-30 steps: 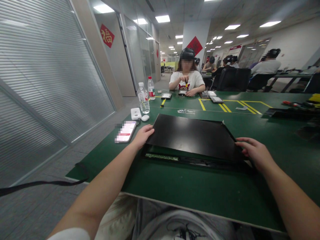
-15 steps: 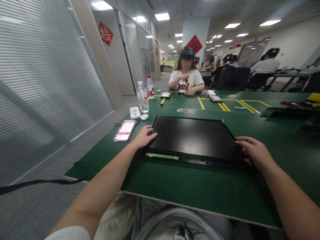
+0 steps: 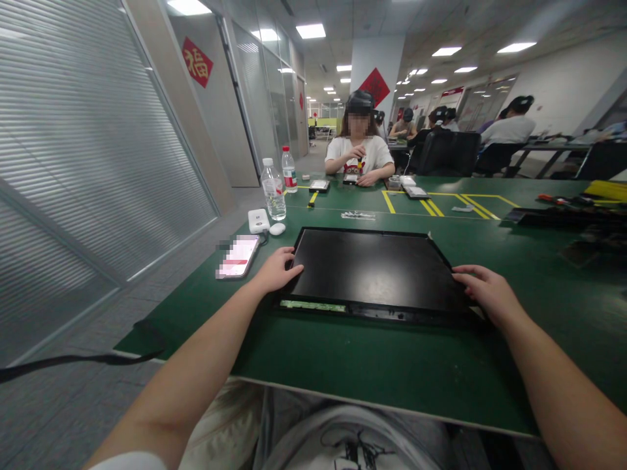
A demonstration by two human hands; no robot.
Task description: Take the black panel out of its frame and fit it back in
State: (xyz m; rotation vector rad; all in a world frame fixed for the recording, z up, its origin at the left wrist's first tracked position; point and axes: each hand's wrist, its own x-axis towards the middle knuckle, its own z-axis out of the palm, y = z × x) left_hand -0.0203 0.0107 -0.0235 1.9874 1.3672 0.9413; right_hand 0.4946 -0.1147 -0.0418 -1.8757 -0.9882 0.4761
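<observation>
A black LCD screen panel (image 3: 372,264) lies in a shallow black frame (image 3: 416,317) on the green table. Along the near side of the frame a strip of green circuit board (image 3: 312,305) shows. My left hand (image 3: 278,269) is closed on the panel's left edge, thumb on top. On the opposite side, my right hand (image 3: 482,287) grips the right edge, with its fingertips at the rim. Its lower fingers are partly hidden by the edge.
Left of the panel are a phone (image 3: 238,256), a white case (image 3: 258,221) and a water bottle (image 3: 273,190). Across the table (image 3: 372,365) a person (image 3: 360,150) holds a tool over a hard drive. Dark parts (image 3: 553,219) lie at far right.
The whole view has shifted slightly, so things appear further left. The panel's near edge seems a little lower against the frame. Both hands keep their places on its sides.
</observation>
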